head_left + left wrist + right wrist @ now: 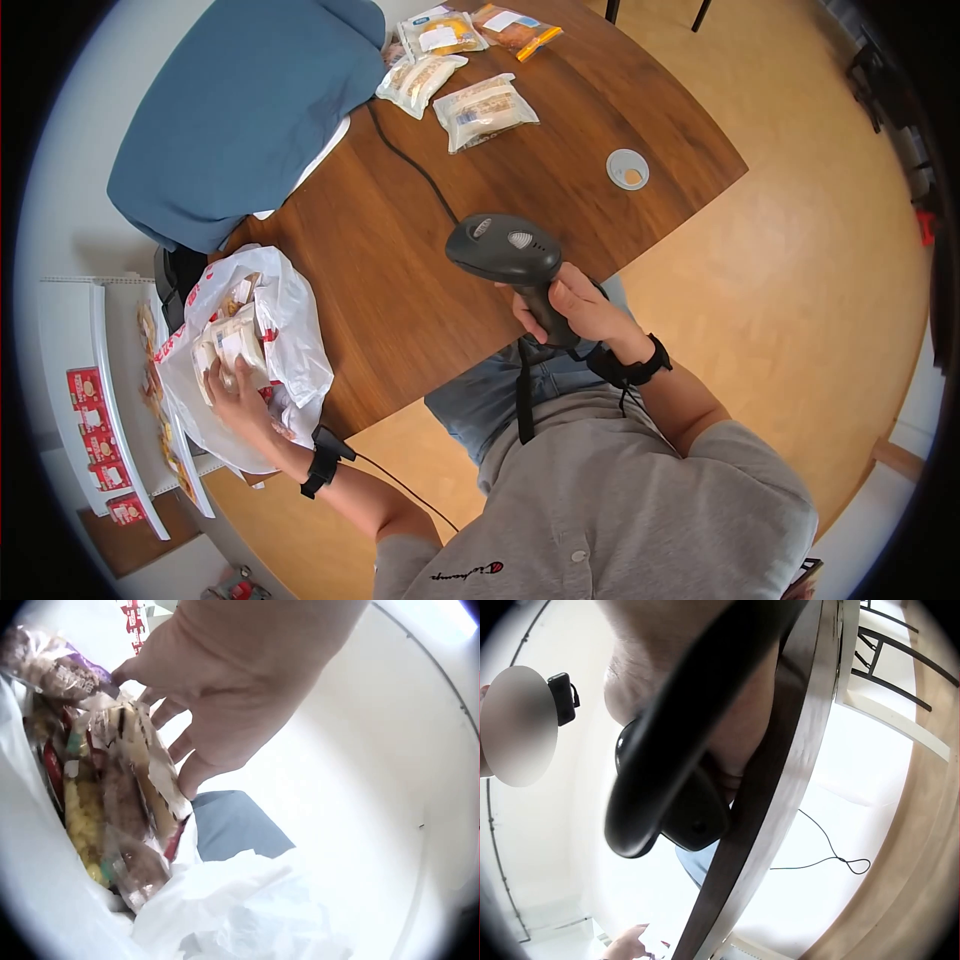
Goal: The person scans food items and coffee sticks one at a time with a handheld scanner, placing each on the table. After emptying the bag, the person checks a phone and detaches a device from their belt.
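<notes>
My right hand (585, 305) grips a dark grey barcode scanner (505, 248) by its handle, over the table's near edge. In the right wrist view the scanner (694, 814) looms close in front of the camera. My left hand (243, 408) reaches into a white plastic bag (300, 320), its fingers spread against a wrapped sandwich-like bread pack (238, 340). The left wrist view shows the fingertips of that hand (232, 690) along the edge of the packs. Among them are a yellow-filled pack (84, 817) and a brown pack with purple print (56, 664).
Several wrapped breads, among them a pale pack (486, 112) and an orange-edged pack (515, 30), lie at the wooden table's (380, 300) far end. A round lid-like disc (628, 169) lies near its right edge. A blue cloth (250, 110) covers something; shelves (105, 400) hold red boxes.
</notes>
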Demonstrator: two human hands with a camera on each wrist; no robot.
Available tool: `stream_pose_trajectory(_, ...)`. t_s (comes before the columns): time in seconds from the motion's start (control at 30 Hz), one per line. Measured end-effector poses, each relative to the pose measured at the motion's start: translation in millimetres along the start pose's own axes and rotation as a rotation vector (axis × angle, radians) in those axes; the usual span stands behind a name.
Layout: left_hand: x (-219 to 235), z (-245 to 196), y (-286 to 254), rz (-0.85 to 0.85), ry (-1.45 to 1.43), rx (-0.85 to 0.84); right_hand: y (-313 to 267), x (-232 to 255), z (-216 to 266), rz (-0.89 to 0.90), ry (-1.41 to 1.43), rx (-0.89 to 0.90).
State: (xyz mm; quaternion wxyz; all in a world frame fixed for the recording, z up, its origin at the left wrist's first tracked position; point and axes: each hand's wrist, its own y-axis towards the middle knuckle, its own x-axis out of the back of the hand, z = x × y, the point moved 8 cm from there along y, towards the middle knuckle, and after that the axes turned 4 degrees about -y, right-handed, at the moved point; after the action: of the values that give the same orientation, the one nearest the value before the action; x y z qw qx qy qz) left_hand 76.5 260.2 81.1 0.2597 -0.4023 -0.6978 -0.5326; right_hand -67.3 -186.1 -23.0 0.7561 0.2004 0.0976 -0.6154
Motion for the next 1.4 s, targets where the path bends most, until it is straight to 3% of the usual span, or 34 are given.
stream_pose_trajectory(0.07, -4, -5, 2, 0.023, -0.086, 0.081, 0, 0, 1, 0.006, -0.003, 0.01)
stream_pose_trajectory(0.2, 5, -40, 6, -0.077, -0.02, 0.051, 1, -1, 2, 0.008, -0.014, 0.038)
stream_pose_trajectory(0.27, 3, -87, 0, -0.196, -0.238, -0.159, 1, -1, 3, 0.003, -0.006, 0.033)
stream_pose_trajectory(0.33, -23, -141, -3, -0.049, -0.438, -0.282, 0, -1, 3, 0.006, -0.003, 0.026)
stream_pose_trajectory(0.4, -53, -210, -11, 0.157, -0.611, -0.289, 0, 0, 1, 0.003, -0.011, 0.024)
stream_pose_trajectory(0.47, -103, -250, -14, 0.337, -0.927, -0.27, 0, 0, -1, 0.007, -0.004, 0.028)
stream_pose_trajectory(0.53, -149, -287, -11, 0.554, -0.982, -0.191, 0, 0, 1, 0.003, -0.003, 0.037)
stream_pose_trajectory(0.63, -187, -341, 3, 0.602, -0.858, -0.342, -1, 0, 4, -0.007, -0.01, 0.053)
stream_pose_trajectory(0.7, -196, -380, 0, 0.601, -0.688, -0.641, -2, 0, 3, -0.013, 0.006, 0.041)
stream_pose_trajectory(0.77, -215, -395, -2, 0.681, -0.642, -0.709, -2, 0, 5, -0.037, 0.013, 0.041)
stream_pose_trajectory(0.87, -235, -401, -12, 0.769, -0.561, -0.802, -2, 0, 6, -0.049, 0.01, 0.038)
stream_pose_trajectory(0.93, -228, -401, -8, 0.638, -0.703, -0.79, -1, 0, 5, -0.041, -0.005, 0.041)
stream_pose_trajectory(1.07, -222, -397, -4, 0.539, -0.713, -0.78, -1, 1, 0, -0.033, -0.001, 0.015)
stream_pose_trajectory(1.13, -227, -387, 3, 0.569, -0.736, -0.63, -1, 1, -1, -0.038, 0.002, 0.012)
stream_pose_trajectory(1.17, -226, -385, 4, 0.571, -0.736, -0.633, -1, 2, -1, -0.044, 0.0, 0.012)
stream_pose_trajectory(1.23, -241, -359, 15, 0.685, -0.875, -0.283, -2, 2, -2, -0.056, 0.001, 0.014)
stream_pose_trajectory(1.27, -246, -351, 18, 0.687, -0.876, -0.285, -2, 2, -2, -0.059, -0.002, 0.014)
stream_pose_trajectory(1.33, -250, -324, 29, 0.623, -1.196, -0.101, -2, 3, -1, -0.063, -0.007, 0.014)
stream_pose_trajectory(1.4, -235, -300, 38, 0.54, -1.379, -0.062, -2, 2, 1, -0.06, 0.009, 0.016)
